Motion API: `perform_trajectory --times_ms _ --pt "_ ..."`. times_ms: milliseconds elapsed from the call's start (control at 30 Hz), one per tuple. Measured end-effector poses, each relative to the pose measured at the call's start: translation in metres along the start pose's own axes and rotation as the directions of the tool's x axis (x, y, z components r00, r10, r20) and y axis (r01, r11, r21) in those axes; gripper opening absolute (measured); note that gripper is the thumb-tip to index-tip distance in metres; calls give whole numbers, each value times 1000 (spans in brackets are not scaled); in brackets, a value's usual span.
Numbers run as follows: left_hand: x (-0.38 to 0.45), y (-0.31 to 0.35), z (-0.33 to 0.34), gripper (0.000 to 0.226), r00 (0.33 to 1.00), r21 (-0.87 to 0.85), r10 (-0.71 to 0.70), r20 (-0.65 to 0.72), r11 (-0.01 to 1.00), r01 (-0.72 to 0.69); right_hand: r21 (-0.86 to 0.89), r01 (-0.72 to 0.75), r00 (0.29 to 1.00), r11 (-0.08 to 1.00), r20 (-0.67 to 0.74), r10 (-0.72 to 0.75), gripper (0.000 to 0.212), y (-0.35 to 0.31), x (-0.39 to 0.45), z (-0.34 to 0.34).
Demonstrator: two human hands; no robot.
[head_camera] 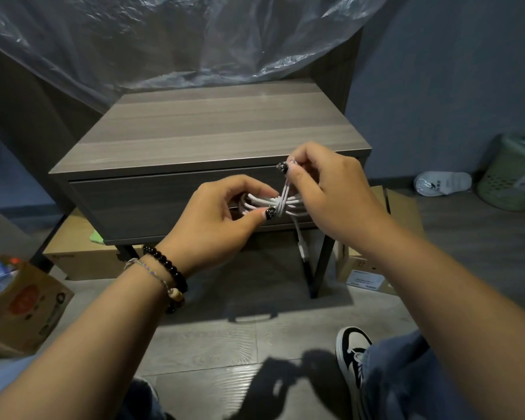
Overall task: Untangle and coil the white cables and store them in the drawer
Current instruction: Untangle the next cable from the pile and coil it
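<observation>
A white cable (264, 204) lies in a small coil of several loops between my hands, in front of the grey side table. My left hand (222, 219) pinches the coil from the left, thumb under it. My right hand (325, 192) pinches a strand of the same cable, which crosses over the middle of the coil. The cable's loose end with its white plug (302, 248) hangs down below the coil. The drawer (152, 204) in the table's front is shut behind my hands.
The grey wooden table top (212, 128) is bare, with clear plastic sheeting (170, 40) hanging behind it. Cardboard boxes (82, 253) sit under the table and one at the left (22, 304). A green basket (515, 174) and a white slipper (441, 183) are at right.
</observation>
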State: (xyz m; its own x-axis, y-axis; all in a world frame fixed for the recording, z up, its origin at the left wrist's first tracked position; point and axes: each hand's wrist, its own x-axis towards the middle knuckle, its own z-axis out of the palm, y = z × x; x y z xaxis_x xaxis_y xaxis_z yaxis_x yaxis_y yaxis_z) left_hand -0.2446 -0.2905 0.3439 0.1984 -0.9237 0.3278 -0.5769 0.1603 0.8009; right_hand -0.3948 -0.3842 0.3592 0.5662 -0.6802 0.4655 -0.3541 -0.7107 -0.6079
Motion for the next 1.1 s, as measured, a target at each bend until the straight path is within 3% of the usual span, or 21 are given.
perform_trajectory --times_ms 233,333,433,600,700,800,933,1100 --pt "-2 3 -2 34 999 -156 39 22 987 -35 107 -189 981 976 64 183 13 2 1 -6" --pt "-3 0 -6 34 985 58 169 20 984 -170 196 -259 960 946 157 230 18 4 3 -11" --pt "-5 -4 -9 34 943 321 328 60 888 -330 161 -257 959 953 167 230 25 6 4 -11" --pt "-8 -4 -8 30 940 499 338 36 809 -310 127 -170 982 977 105 157 24 4 2 -8" --pt "-8 -1 -3 27 959 416 276 -70 881 -223 105 -86 996 991 37 82 23 3 0 -7" --pt "-10 3 3 29 983 186 113 -144 979 -86 50 -5 1000 999 -19 6 24 4 -2 -4" --pt "-12 9 4 27 989 -94 -34 -142 995 21 -2 75 997 997 -34 -75 24 6 -3 -2" --pt "-11 9 0 7 979 -90 -70 -193 995 53 2 92 996 996 13 -92 23 3 -5 4"
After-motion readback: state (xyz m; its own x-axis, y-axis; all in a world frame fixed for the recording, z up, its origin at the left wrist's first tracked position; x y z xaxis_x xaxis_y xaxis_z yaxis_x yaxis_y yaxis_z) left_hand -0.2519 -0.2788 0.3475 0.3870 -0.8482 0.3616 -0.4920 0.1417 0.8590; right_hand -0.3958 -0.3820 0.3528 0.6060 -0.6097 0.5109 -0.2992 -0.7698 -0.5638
